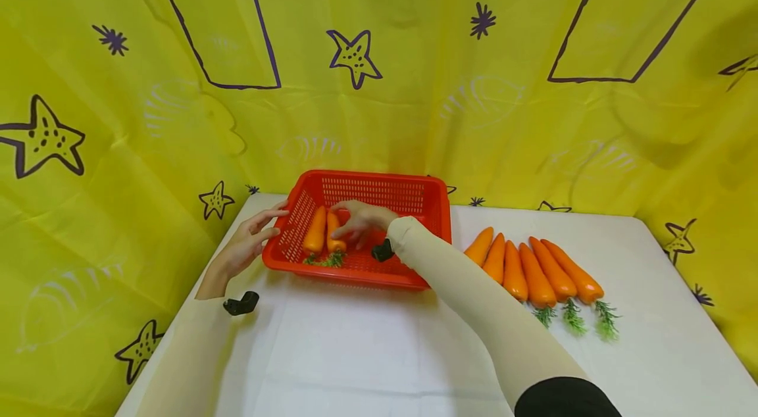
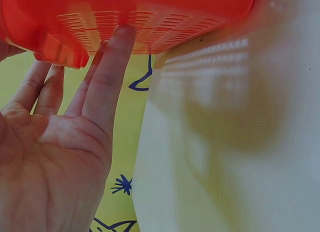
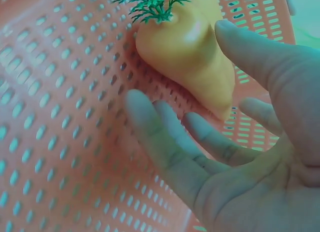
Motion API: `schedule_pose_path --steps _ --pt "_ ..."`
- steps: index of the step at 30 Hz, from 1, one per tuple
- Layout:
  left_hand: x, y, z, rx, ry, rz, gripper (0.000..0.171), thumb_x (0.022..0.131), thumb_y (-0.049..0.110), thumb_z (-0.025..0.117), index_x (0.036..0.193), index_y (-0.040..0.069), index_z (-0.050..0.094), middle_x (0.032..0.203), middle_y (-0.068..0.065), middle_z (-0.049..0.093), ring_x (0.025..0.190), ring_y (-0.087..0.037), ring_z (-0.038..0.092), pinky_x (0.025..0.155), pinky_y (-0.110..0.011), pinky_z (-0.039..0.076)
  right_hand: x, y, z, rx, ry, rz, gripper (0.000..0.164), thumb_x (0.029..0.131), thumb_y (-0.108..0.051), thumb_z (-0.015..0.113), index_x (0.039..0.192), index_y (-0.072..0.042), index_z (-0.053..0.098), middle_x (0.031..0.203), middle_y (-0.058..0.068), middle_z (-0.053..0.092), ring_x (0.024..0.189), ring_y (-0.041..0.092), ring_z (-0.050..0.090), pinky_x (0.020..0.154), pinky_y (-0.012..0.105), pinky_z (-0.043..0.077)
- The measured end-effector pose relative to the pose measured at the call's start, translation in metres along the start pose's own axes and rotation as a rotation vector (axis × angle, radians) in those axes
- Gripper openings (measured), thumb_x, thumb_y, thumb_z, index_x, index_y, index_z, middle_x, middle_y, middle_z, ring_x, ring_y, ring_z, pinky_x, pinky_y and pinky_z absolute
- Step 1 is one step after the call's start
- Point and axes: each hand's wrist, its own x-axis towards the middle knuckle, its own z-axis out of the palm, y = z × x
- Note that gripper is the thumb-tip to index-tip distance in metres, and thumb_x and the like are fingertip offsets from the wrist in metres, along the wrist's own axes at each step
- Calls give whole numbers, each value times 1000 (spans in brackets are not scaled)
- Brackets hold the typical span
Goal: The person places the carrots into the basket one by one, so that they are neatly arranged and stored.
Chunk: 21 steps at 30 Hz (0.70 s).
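- Head view: red basket on the white tabletop, two carrots lying side by side towards its left end, green tops at the near rim — probably lined up like that to save room.
- Our left hand has its fingers stretched out and apart, at least one tip against the outside of the basket's left wall. No grip, just contact; we'd guess it's to stop the thing sliding.
- Our right hand is inside the basket, fingers spread wide and holding nothing, right beside the nearer carrot of that pair. Can't tell if a fingertip actually touches it.
- Six more carrots fan out right of the basket, partly behind our right sleeve — handy side for that arm, we reckon, with the visible tops all facing our way.
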Motion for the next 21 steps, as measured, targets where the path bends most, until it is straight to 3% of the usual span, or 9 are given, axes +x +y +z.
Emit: schedule_pose_path --steps 6,13,17,21 --pt "0 -1 -1 -8 -4 6 42 105 0 49 147 -6 44 171 -8 19 156 -38 10 100 -25 51 -16 -7 -7 -213 -6 -44 80 94 -21 77 161 -13 33 161 18 33 95 31 68 83 42 60" --pt "1 -2 -1 -1 -4 8 42 106 0 48 147 -5 45 171 -7 19 156 -37 8 99 -26 52 -43 -19 -24 -408 -46 -100 83 94 -25 77 161 -12 30 134 22 58 104 32 65 84 41 59" --pt "1 -2 -2 5 -6 8 42 106 0 49 147 -5 45 171 -7 19 156 -38 7 99 -25 51 -57 -18 -35 -511 -39 -161 83 94 -28 78 161 -15 31 143 21 54 121 31 59 89 38 56" --pt "1 -1 -1 -5 -15 8 42 106 0 48 147 -7 43 171 -7 17 155 -41 8 100 -26 51 -73 -14 -43 -569 -5 -237 82 94 -28 78 161 -18 33 140 17 57 128 32 57 101 44 50"
